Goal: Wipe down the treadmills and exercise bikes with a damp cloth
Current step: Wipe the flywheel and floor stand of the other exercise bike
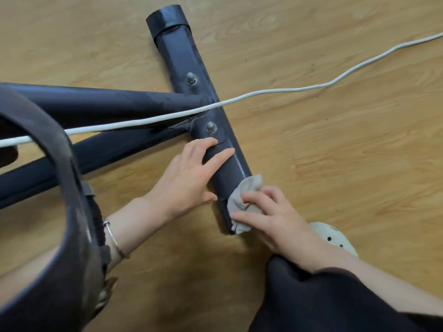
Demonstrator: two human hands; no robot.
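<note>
Crouching by the foot of an exercise bike, a person wipes its floor bar (191,61), which lies flat on a pale wood-grain floor (335,164). The right hand (271,219) holds a crumpled grey cloth (242,200), fingers curled over it and pressing it onto the near end of the bar. The left hand (187,178) grips nothing: it rests on the bar just above the cloth, fingers straight and spread, seemingly to steady it.

To do this step well, I judge, the cloth should be spread flatter and wrapped over the bar's edges and end. It should then be drawn along toward the two bolts, with the cable lifted aside to reach the metal beneath.

The bar is dark, matte metal with rounded edges, smeared and dusty in patches. Two domed silver bolts (211,127) stud its middle, and a black cap (167,16) covers its far end. Two round dark tubes (107,99) join it from the left. A smooth white cable (311,88) lies across the joint. The cloth looks soft and thin. A silver bangle (112,236) circles the left wrist, and a pale perforated shoe (335,238) shows beside the right arm.
</note>
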